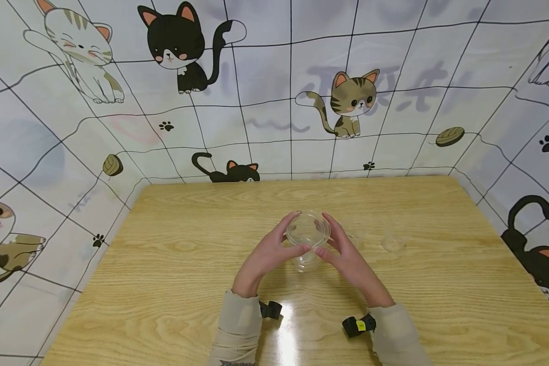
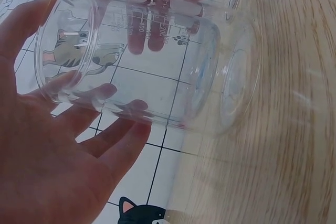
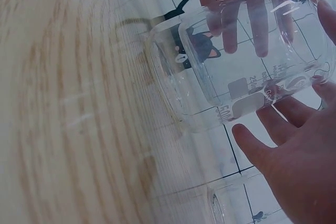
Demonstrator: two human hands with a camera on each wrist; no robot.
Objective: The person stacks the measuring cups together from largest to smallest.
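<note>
A clear glass beaker (image 1: 307, 235) with white printed graduations stands between my two hands, its round rim facing up in the head view. My left hand (image 1: 269, 250) curves round its left side, thumb along the near rim and fingers on the far side. From the right, my right hand (image 1: 347, 256) holds it likewise, with its thumb close to the left one. The beaker (image 2: 152, 72) lies lengthwise across the left wrist view. Toward the table, a second rounded glass outline shows past its base in both wrist views; I cannot tell whether it is another vessel.
Two more small clear glass pieces, one just right of my right hand and a glass vessel (image 1: 393, 243) farther right, stand on the wood-grain table (image 1: 187, 244). A cat-print cloth wall (image 1: 265, 122) rises behind the table and along both sides.
</note>
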